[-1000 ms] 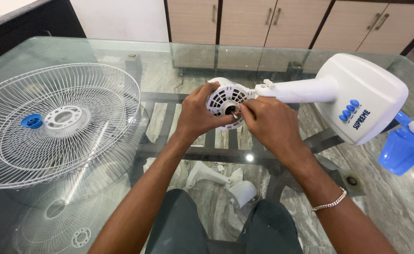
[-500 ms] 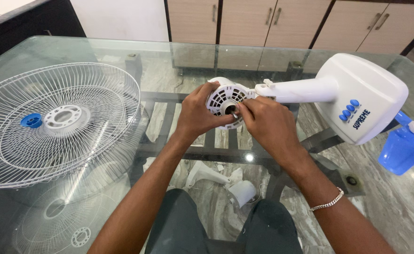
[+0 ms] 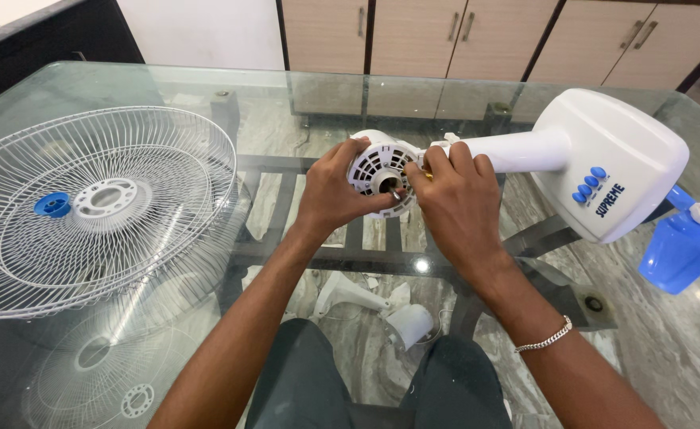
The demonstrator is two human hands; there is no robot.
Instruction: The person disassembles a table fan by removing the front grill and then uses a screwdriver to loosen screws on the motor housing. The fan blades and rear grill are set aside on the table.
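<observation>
A white fan body lies on its side on the glass table [image 3: 167, 87]. Its round vented motor housing [image 3: 375, 168] faces me, and the white neck leads right to the wide base [image 3: 612, 159] with blue buttons. My left hand [image 3: 335, 191] wraps around the housing's left side. My right hand [image 3: 453, 195] pinches at the small metal shaft in the centre of the housing, thumb and fingertips closed on it. A silver bracelet sits on my right wrist.
A white wire fan guard [image 3: 95, 206] with a blue cap [image 3: 52, 204] lies on the table's left half. The blue fan blade [image 3: 684, 246] lies at the right edge. White parts [image 3: 409, 322] lie on the marble floor under the glass. Wooden cabinets stand behind.
My hands and the fan body stay in place. Only small finger movement at the shaft shows between the frames.
</observation>
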